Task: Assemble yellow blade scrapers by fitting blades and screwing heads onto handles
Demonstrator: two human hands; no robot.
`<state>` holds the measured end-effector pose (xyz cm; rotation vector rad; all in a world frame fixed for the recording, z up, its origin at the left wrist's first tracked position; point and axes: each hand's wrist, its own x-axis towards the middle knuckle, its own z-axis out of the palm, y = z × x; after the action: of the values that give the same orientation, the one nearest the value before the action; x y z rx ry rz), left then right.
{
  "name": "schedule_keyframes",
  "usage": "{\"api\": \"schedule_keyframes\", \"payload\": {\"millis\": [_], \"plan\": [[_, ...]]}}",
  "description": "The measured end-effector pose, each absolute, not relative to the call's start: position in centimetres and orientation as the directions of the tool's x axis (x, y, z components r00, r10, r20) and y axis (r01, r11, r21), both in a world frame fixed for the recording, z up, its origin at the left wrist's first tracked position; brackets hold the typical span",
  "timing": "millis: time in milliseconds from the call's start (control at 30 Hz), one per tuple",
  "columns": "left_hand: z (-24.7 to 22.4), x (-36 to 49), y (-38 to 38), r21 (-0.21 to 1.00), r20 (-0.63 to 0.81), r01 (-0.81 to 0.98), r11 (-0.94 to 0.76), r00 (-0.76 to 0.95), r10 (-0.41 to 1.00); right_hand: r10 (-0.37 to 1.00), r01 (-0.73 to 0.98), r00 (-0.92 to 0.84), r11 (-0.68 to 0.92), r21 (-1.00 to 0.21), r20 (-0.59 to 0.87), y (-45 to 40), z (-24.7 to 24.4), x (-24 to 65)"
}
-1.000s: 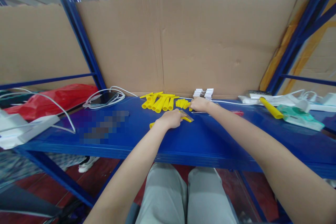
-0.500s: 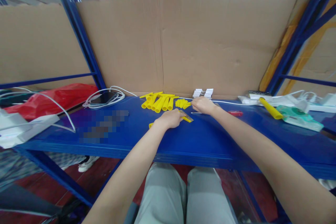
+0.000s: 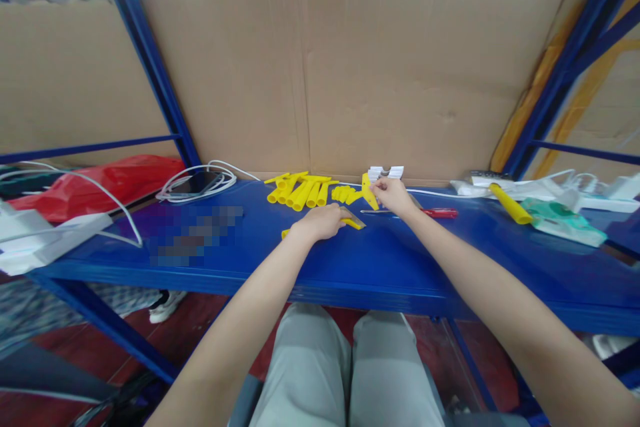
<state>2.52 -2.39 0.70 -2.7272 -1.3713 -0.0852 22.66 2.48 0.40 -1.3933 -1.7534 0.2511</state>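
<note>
Head view: hands [image 3: 324,222] [image 3: 393,195] hold yellow parts [image 3: 370,193]; green packet [image 3: 567,224] too blurred to read.

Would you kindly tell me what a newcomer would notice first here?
Most likely the bunch of yellow tubular handles at the back of the blue table, before the tall cardboard panel. To their right, the right grip pinches a flat yellow piece, while the left grip, nearer the front edge, holds a yellow-handled tool. A red bag also stands out at the far left.
</note>
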Motion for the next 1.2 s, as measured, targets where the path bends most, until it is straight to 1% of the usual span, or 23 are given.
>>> {"api": "schedule_keyframes", "payload": {"millis": [67, 133, 200, 300, 433, 533, 700, 867, 1200], "plan": [[0.7, 2.5, -2.4, -0.055, 0.091, 0.803, -0.594, 0.596, 0.798, 0.932, 0.603, 0.034, 0.268, -0.752, 0.36, 2.1, 0.5, 22.1], [0.7, 2.5, -2.5, -0.054, 0.086, 0.806, -0.59, 0.592, 0.801, 0.975, 0.519, 0.014, 0.181, -0.836, 0.22, 1.5, 0.5, 21.4], [0.8, 2.6, -2.5, -0.048, 0.081, 0.807, -0.588, 0.59, 0.803, 0.992, 0.463, -0.033, 0.124, -0.877, 0.123, 1.0, 0.5, 20.9], [0.8, 2.5, -2.5, -0.048, 0.083, 0.809, -0.586, 0.588, 0.805, 0.995, 0.39, -0.085, 0.08, -0.917, 0.051, 0.4, 0.5, 20.4], [0.7, 2.5, -2.4, -0.057, 0.091, 0.811, -0.582, 0.585, 0.806, 0.993, 0.34, -0.121, 0.048, -0.939, 0.007, 0.0, 0.6, 20.1], [0.6, 2.6, -2.3, -0.05, 0.09, 0.817, -0.575, 0.577, 0.812, 0.995, 0.354, -0.093, 0.002, -0.935, -0.033, -0.1, 0.6, 19.9], [0.6, 2.7, -2.5, -0.004, 0.109, 0.853, -0.521, 0.519, 0.848, 0.994, 0.364, -0.075, -0.052, -0.93, -0.085, -0.1, 0.7, 19.4], [0.6, 2.7, -2.6, -0.019, 0.093, 0.87, -0.493, 0.492, 0.865, 0.989, 0.379, -0.09, -0.072, -0.923, -0.114, 0.0, 0.8, 18.6], [0.7, 2.8, -2.6, -0.02, 0.097, 0.861, -0.508, 0.508, 0.856, 0.987, 0.44, -0.094, -0.078, -0.894, -0.132, 0.3, 0.6, 17.9]]}}
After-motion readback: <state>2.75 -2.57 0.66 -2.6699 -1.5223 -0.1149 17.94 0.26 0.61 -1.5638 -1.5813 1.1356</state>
